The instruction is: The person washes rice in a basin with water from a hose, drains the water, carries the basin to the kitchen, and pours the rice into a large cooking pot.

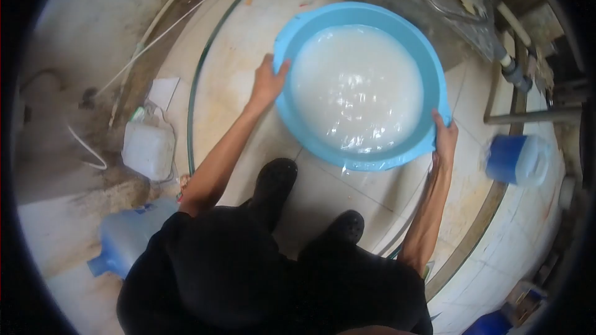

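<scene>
A wide light-blue basin (363, 162) with cloudy white liquid (357, 90) in it hangs above the tiled floor, in front of my dark shoes. My left hand (269, 82) grips its left rim, with the thumb over the edge. On the lower right rim, my right hand (445, 136) is closed round the edge, its thumb on top and the other fingers mostly hidden beneath. Ripples and bright reflections show on the liquid.
A green hose (202, 65) runs along the floor at the left, near a white jug (149, 147). A large blue water bottle (130, 236) lies lower left. At the right stands a container of blue liquid (516, 159). Pipes (512, 71) are at the upper right.
</scene>
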Tool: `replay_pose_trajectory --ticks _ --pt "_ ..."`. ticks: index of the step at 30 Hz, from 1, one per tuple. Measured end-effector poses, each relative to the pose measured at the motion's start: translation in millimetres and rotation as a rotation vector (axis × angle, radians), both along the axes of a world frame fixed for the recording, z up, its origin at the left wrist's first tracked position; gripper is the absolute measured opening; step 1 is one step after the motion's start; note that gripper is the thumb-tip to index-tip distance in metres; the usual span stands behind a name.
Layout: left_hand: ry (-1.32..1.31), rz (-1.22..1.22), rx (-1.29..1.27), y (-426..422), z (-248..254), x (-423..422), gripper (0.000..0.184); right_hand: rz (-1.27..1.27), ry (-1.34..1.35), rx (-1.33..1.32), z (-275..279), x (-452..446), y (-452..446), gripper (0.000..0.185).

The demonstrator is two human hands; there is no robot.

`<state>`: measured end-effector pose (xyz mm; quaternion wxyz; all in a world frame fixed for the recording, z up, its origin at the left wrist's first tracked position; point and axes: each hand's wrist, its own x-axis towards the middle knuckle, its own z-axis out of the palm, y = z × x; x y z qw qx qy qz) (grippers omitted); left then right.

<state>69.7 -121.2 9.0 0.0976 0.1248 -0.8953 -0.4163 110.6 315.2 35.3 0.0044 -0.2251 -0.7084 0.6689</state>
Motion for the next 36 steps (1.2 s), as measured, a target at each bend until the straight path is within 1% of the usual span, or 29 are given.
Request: replay_pose_trajectory --ticks 3,5,9,11,14,15,17,18,20,23,26,28,32,36 --pt "-0.012 0.033 0.047 6 9 -5 0.047 -0.022 0.023 0.038 7 -1 -6 0.043" --pt "-0.033 0.031 0.183 4 13 -1 0.043 -0.093 -0.024 0.008 12 10 -14 0.042" --pt "-0.009 0.022 0.166 -4 12 -7 0.04 -0.125 -0.015 -0.077 18 26 -27 0.04" --pt "-0.095 0.016 0.24 -7 21 -9 0.04 -0.191 -0.018 -0.098 26 32 -38 0.04" --pt "-0.12 0.056 0.247 -9 29 -10 0.041 -0.208 -0.006 -0.139 36 36 -46 0.041" --pt "-0.118 0.062 0.246 -11 27 -11 0.041 -0.202 -0.004 -0.14 41 36 -47 0.041" --pt "-0.205 0.067 0.447 -17 22 -12 0.041 -0.205 0.051 -0.196 52 36 -50 0.042" --pt "-0.204 0.073 0.447 -20 21 -11 0.041 -0.182 0.069 -0.236 59 35 -50 0.04" --pt "-0.259 0.048 0.556 -25 20 -6 0.041 -0.187 0.07 -0.252 73 35 -54 0.04" --pt "-0.307 0.058 0.609 -25 27 1 0.041 -0.187 0.074 -0.265 84 38 -53 0.041" --pt "-0.352 0.048 0.624 -26 32 4 0.042 -0.183 0.064 -0.198 91 42 -54 0.041" --pt "-0.359 0.045 0.665 -29 30 2 0.042 -0.183 0.112 -0.275 94 43 -58 0.039" --pt "-0.359 0.023 0.776 -35 22 -3 0.042 -0.157 0.133 -0.321 98 41 -60 0.038" --pt "-0.39 0.045 0.824 -37 22 -7 0.04 -0.146 0.144 -0.383 104 34 -65 0.039"
